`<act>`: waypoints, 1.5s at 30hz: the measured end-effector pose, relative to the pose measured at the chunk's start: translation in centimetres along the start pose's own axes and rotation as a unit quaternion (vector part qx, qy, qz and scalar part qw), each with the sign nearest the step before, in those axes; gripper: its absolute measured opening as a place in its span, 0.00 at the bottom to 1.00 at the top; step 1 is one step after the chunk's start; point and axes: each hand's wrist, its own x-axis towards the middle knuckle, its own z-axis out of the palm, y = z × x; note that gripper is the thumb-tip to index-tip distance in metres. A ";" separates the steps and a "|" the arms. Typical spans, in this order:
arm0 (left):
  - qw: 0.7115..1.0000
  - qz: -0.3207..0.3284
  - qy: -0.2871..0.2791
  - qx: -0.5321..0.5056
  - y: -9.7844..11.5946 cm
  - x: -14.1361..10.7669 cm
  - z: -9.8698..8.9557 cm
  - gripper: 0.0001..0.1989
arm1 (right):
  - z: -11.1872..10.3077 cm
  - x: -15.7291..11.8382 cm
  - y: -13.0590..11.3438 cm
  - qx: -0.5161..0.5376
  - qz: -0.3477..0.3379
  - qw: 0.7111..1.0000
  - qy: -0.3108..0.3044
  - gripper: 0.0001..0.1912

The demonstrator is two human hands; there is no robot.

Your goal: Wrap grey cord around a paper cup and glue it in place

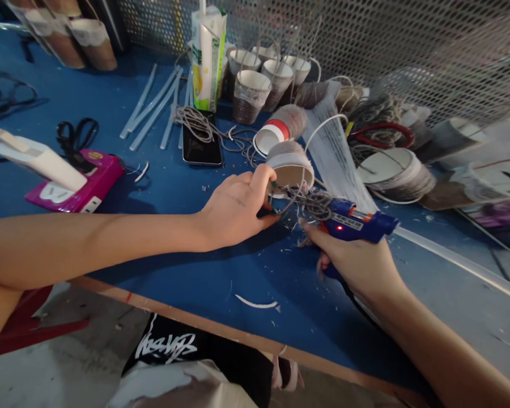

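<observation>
My left hand [238,207] has its fingers curled at the rim of a paper cup [289,158]. The cup lies tilted, its mouth facing me and its outside wound with grey cord. The fingertips are partly hidden. In my right hand [363,266] is a blue hot glue gun [351,220], its red light lit. Its nozzle end points toward the cup and is tangled with grey strands. From its back sticks a long clear glue stick [459,260]. A thin white cord handle [323,122] arches above the cup.
Behind stand several cord-wrapped cups [250,96], a drink carton [207,62] and a metal mesh panel [408,45]. Loose glue sticks [153,116], a phone [202,144] and a magenta device [89,181] lie leftward. A large wrapped cup [399,173] lies at right.
</observation>
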 end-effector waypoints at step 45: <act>1.000 -0.015 -0.003 0.021 0.0 -0.2 0.0 0.25 | 0.0 0.0 -0.1 0.011 -0.029 0.999 -0.022 0.15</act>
